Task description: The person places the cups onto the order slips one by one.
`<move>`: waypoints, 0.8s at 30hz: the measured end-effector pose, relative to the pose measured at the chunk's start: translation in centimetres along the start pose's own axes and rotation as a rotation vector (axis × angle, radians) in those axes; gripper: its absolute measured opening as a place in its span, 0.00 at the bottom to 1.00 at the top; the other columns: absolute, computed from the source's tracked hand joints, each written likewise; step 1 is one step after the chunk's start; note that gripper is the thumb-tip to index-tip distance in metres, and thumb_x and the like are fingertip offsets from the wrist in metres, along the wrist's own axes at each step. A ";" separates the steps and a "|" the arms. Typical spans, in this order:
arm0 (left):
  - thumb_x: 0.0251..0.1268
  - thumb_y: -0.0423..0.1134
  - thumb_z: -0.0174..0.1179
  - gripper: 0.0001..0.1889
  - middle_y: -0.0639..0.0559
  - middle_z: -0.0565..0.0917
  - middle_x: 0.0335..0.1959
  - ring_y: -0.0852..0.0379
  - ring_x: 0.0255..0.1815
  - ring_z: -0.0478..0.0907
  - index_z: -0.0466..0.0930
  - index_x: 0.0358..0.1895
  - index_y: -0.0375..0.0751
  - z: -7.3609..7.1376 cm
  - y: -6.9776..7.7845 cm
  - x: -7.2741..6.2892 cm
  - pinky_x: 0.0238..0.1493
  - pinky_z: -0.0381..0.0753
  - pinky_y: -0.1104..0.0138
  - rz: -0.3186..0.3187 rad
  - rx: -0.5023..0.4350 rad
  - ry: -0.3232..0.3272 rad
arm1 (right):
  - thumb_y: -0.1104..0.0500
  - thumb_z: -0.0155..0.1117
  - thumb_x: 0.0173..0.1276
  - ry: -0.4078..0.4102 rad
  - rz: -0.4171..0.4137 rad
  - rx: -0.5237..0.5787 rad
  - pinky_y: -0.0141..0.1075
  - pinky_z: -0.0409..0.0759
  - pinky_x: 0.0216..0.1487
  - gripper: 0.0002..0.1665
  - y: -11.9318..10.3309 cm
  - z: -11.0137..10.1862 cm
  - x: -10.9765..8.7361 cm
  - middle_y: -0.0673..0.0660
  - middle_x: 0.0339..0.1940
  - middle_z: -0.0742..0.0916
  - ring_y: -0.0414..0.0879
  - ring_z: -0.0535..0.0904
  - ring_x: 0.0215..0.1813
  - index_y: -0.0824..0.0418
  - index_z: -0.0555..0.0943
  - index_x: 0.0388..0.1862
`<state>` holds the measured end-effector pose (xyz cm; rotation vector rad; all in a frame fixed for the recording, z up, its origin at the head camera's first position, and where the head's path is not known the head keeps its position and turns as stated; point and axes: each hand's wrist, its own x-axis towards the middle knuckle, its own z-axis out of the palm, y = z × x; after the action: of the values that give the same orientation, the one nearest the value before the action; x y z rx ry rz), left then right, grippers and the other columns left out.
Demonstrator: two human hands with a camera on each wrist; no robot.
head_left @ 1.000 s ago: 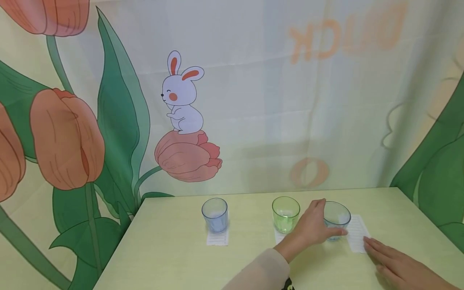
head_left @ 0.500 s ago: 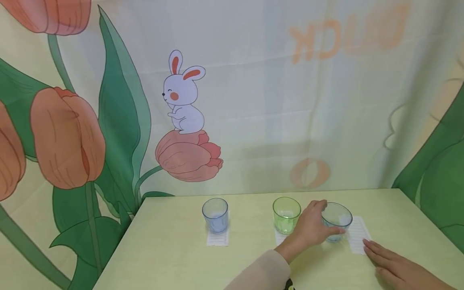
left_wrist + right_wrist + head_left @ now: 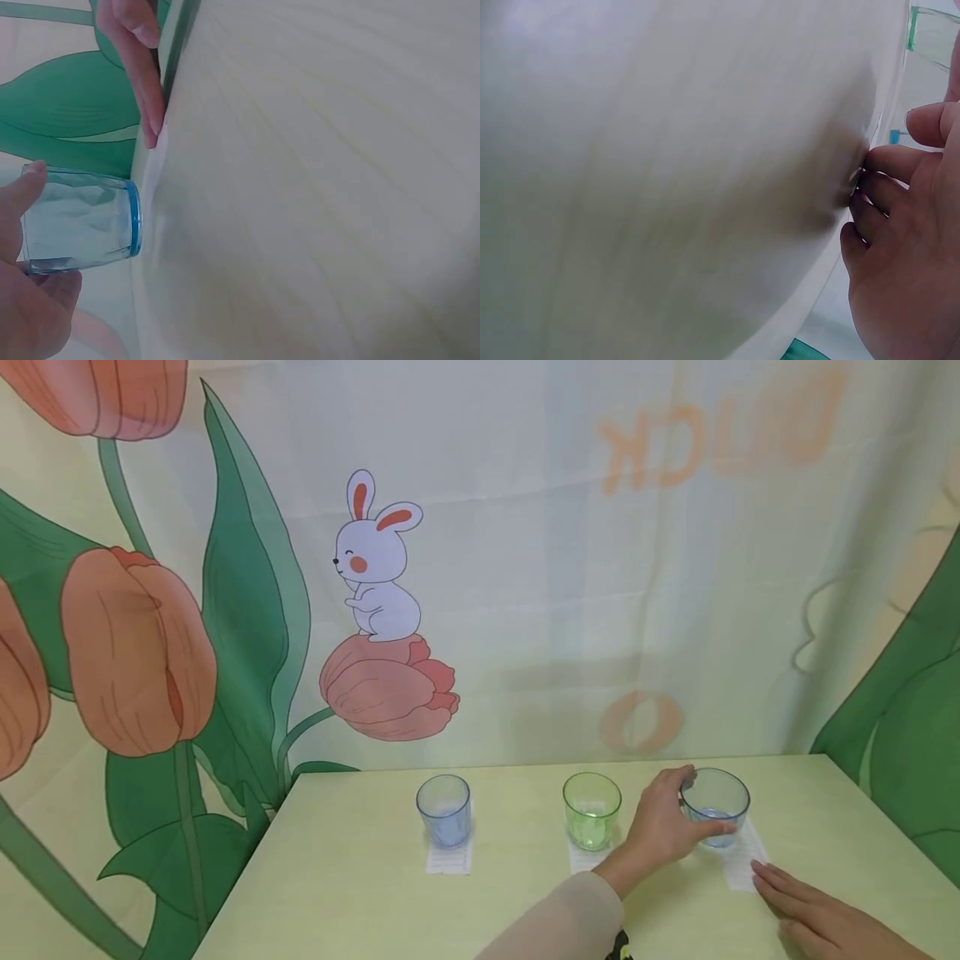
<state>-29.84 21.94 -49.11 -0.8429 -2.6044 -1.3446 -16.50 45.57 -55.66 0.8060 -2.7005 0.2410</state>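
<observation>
My left hand [image 3: 671,822] holds a clear bluish drinking glass [image 3: 717,789] near its rim, thumb on the near side and fingers behind. In the left wrist view the same glass [image 3: 82,219] shows its thick blue base close to the tabletop; whether it touches is unclear. Below and behind it in the head view lies a lined paper slip [image 3: 742,868], partly covered by the glass. My right hand [image 3: 825,910] lies low at the right, its extended fingertips on the slip's right edge. In the right wrist view the right hand [image 3: 907,217] reaches along the table.
A green glass [image 3: 592,814] stands on another paper slip [image 3: 588,860], just left of my left wrist. Farther left, a blue glass [image 3: 444,814] stands on its own slip [image 3: 450,860]. The pale yellow table [image 3: 360,860] ends against a printed curtain [image 3: 525,568].
My left hand has carried the glass slightly right, from beside the paper slip to over it. The right hand has stayed at the slip's edge.
</observation>
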 end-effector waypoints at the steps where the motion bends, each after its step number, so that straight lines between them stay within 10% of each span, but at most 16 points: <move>1: 0.53 0.60 0.82 0.47 0.64 0.79 0.65 0.69 0.58 0.77 0.73 0.76 0.49 0.3 0.0 0.1 0.56 0.78 0.77 -0.001 0.000 -0.002 | 0.60 0.67 0.76 0.014 -0.007 -0.004 0.08 0.41 0.67 0.32 0.0 0.1 -0.1 0.25 0.83 0.47 0.16 0.36 0.80 0.60 0.75 0.77; 24: 0.54 0.65 0.79 0.45 0.65 0.78 0.68 0.66 0.67 0.76 0.75 0.74 0.54 2.7 2.3 1.0 0.62 0.78 0.73 -0.003 0.146 -0.068 | 0.60 0.60 0.82 -0.048 -0.003 0.043 0.08 0.41 0.67 0.26 -0.1 -0.9 0.2 0.28 0.83 0.50 0.16 0.37 0.79 0.69 0.77 0.73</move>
<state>-29.10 25.55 -48.80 -0.8763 -2.7159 -1.1283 -16.35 45.60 -54.75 0.8384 -2.7478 0.2837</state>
